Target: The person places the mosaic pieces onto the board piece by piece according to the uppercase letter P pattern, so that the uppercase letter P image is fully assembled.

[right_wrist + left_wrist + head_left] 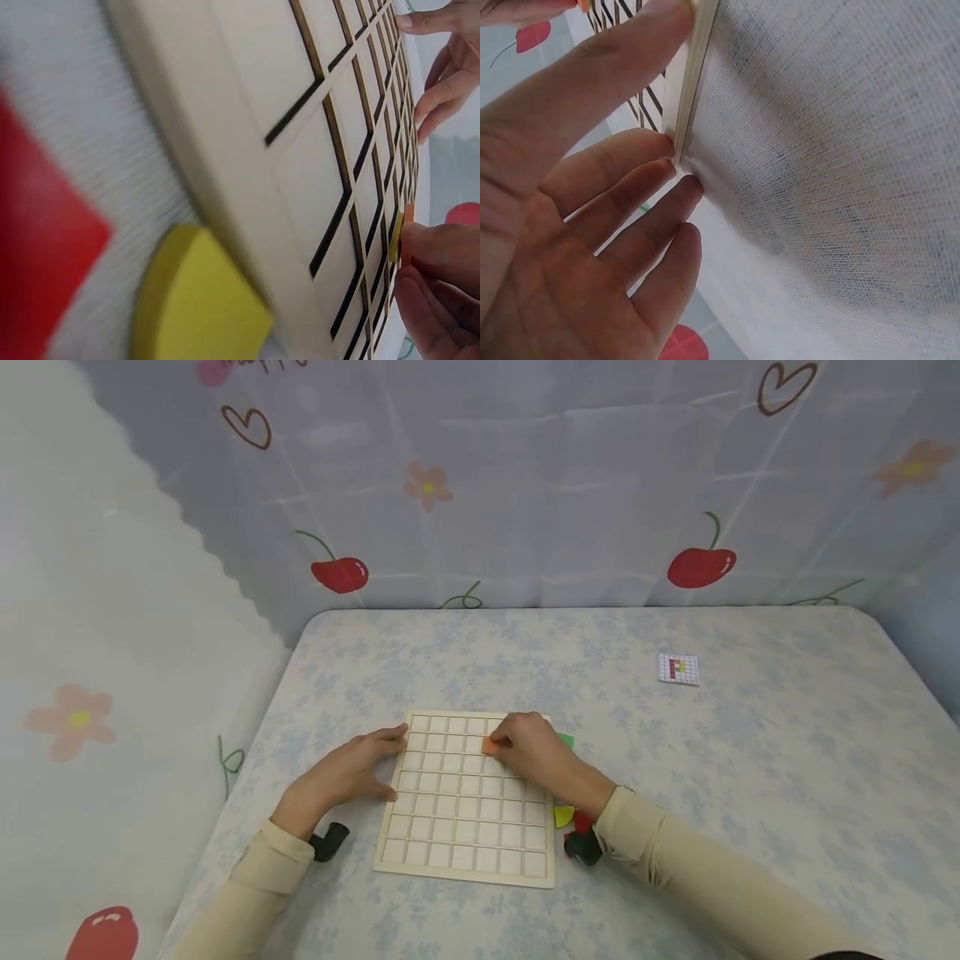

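A pale wooden board (442,806) with a square grid lies on the table. My right hand (534,750) is over its upper part and pinches a small orange tile (489,746) between thumb and fingertips. In the right wrist view the orange tile (409,214) stands at the grid beside a yellow piece (396,238), partly hidden by the fingers. On the board's left edge rest the thumb and fingertips of my left hand (352,768). Its fingers are spread and relaxed in the left wrist view, with the board's edge (692,82) against them.
Right of the board lie a green piece (566,740), a yellow rounded piece (564,816) and a red piece (582,821), partly covered by the right arm. A small card (678,669) with a coloured grid pattern lies farther back on the right of the table (787,760).
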`<act>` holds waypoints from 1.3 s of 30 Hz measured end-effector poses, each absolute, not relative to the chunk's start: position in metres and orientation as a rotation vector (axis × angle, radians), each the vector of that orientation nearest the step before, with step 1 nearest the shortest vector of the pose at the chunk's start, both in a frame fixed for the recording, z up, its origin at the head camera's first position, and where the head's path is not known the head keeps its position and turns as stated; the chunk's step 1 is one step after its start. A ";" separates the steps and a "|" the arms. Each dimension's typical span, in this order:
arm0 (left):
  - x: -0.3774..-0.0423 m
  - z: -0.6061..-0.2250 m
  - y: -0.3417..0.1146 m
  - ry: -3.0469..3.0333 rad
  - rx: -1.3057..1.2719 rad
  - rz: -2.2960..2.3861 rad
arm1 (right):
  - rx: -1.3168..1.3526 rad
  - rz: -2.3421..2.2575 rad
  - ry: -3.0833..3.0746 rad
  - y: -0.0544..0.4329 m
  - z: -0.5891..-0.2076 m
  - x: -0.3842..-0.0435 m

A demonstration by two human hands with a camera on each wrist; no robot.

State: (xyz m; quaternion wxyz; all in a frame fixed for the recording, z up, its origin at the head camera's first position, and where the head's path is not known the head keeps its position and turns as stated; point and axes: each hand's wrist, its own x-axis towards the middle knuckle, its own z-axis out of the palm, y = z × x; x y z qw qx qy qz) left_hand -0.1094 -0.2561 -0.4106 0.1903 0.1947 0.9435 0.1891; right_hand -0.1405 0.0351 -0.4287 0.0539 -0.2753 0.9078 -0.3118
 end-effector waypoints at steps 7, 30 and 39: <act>-0.110 -0.409 -0.251 2.645 0.524 0.531 | -0.856 -0.929 2.707 0.023 -0.428 -0.147; -0.115 -0.412 -0.246 2.624 0.538 0.567 | -0.731 -0.962 2.669 0.021 -0.424 -0.150; -0.112 -0.412 -0.253 2.643 0.517 0.529 | -0.629 -1.047 2.683 0.067 -0.419 -0.135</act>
